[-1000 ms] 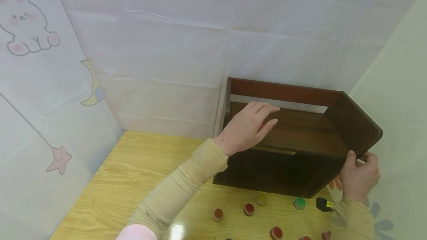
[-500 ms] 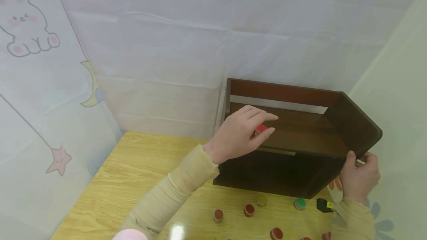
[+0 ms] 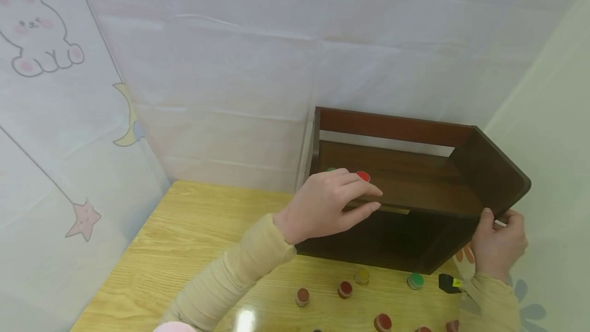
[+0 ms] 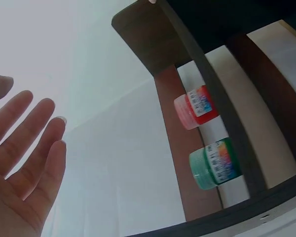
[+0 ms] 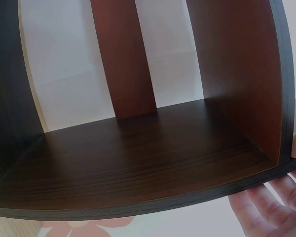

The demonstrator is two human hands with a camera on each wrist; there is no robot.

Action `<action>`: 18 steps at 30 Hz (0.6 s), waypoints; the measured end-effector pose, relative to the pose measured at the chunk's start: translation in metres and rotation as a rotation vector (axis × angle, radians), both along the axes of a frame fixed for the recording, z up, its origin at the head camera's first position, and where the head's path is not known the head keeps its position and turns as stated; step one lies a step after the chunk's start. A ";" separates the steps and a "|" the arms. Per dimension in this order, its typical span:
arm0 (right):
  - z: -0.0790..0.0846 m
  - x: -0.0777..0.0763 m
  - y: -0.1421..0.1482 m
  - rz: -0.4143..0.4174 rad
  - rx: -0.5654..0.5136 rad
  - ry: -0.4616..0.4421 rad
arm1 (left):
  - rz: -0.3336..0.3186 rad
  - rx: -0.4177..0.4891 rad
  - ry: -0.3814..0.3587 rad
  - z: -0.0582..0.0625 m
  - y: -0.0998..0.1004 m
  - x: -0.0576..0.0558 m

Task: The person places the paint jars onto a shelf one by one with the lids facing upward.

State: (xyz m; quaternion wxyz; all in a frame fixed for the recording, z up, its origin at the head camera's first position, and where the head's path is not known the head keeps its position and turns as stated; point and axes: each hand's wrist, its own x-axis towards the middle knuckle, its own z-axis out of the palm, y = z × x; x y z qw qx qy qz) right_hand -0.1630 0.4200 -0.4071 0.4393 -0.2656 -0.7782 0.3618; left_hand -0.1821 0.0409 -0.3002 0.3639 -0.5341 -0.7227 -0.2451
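A dark brown wooden shelf unit [image 3: 424,175] stands on the table. On its upper board are a red paint jar [image 4: 197,106] and a green paint jar [image 4: 216,164], both with printed labels. My left hand [image 3: 324,206] hovers in front of the shelf's upper edge, fingers extended and holding nothing. It partly covers the two jars in the head view. At the unit's right front corner, my right hand [image 3: 500,242] grips the side panel, thumb on one side and fingers [image 5: 269,205] on the other.
On the table [image 3: 193,234] before the shelf lie several more jars, among them a yellow one [image 3: 362,276], a green one [image 3: 415,281] and a dark red one [image 3: 344,289]. A small black object with a yellow mark [image 3: 449,283] lies near my right forearm. Patterned sheets hang behind.
My left hand has drawn back toward me and down from over the shelf board, leaving the red paint jar standing there. The right hand keeps its grip at the corner.
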 end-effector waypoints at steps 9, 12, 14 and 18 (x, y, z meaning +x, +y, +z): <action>0.002 0.000 -0.001 -0.004 0.005 -0.006 | 0.018 0.010 -0.076 -0.026 -0.011 0.004; 0.001 0.000 -0.001 -0.007 0.006 0.001 | 0.024 0.008 -0.102 -0.036 -0.014 0.005; 0.001 0.000 -0.001 -0.006 0.006 0.006 | 0.031 0.004 -0.119 -0.043 -0.016 0.006; 0.001 0.001 -0.001 -0.006 0.001 0.004 | 0.027 -0.015 -0.174 -0.058 -0.018 0.007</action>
